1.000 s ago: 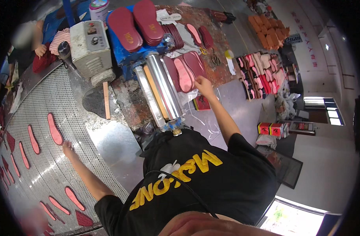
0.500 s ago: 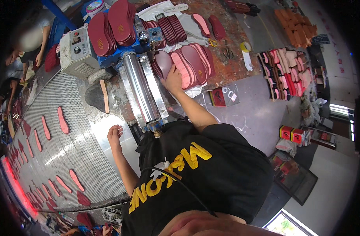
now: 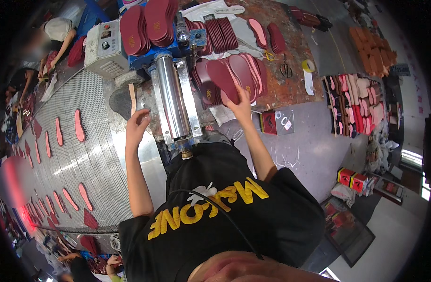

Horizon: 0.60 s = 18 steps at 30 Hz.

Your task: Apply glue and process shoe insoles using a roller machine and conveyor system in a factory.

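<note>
My right hand point(image 3: 239, 103) is closed on the heel end of a maroon insole point(image 3: 220, 75), held over a row of maroon and pink insoles point(image 3: 249, 75). Its thumb and fingers pinch the edge. To the left, my left hand point(image 3: 137, 126) is raised with its fingers curved and apart, holding nothing that shows. Between the two hands stands a roller machine with a shiny metal roller point(image 3: 170, 101). Close above my left hand lies a wooden stick point(image 3: 132, 96) across a dark flat piece point(image 3: 120, 102).
Stacked maroon insoles point(image 3: 159, 21) rest on the blue machine top, beside a grey control box point(image 3: 104, 47). Scissors point(image 3: 286, 70) and yellow tape point(image 3: 308, 66) lie on the table's right. A mesh conveyor point(image 3: 95, 164) carries pink insoles at left. Other people work at far left.
My right hand has taken a maroon insole from the row and shifted right with it. My left hand has risen alongside the roller. The whole view has shifted a little.
</note>
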{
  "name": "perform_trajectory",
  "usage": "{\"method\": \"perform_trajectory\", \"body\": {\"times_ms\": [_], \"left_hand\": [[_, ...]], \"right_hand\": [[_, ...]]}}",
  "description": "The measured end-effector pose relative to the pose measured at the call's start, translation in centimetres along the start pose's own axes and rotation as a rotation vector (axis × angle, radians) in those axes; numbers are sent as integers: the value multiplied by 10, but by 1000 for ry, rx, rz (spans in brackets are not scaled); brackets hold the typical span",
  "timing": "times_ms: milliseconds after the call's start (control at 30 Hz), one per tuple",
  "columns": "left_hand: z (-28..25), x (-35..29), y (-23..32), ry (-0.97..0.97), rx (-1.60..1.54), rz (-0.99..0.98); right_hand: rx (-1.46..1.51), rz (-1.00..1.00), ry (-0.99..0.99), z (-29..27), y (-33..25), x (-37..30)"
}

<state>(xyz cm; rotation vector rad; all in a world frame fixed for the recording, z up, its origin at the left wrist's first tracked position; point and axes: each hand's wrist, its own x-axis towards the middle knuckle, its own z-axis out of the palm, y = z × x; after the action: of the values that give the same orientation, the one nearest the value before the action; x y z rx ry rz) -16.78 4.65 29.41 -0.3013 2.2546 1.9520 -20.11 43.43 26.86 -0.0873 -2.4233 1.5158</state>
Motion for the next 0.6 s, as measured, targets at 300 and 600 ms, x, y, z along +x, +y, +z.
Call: {"method": "perform_trajectory", "body": {"times_ms": [300, 600], "left_hand": [[31, 10, 86, -320, 602, 411], [-9, 4, 57, -52, 896, 677]], "right_hand": [[-292, -425, -525, 8, -86, 35], [-10, -203, -552, 31, -33, -20]]}}
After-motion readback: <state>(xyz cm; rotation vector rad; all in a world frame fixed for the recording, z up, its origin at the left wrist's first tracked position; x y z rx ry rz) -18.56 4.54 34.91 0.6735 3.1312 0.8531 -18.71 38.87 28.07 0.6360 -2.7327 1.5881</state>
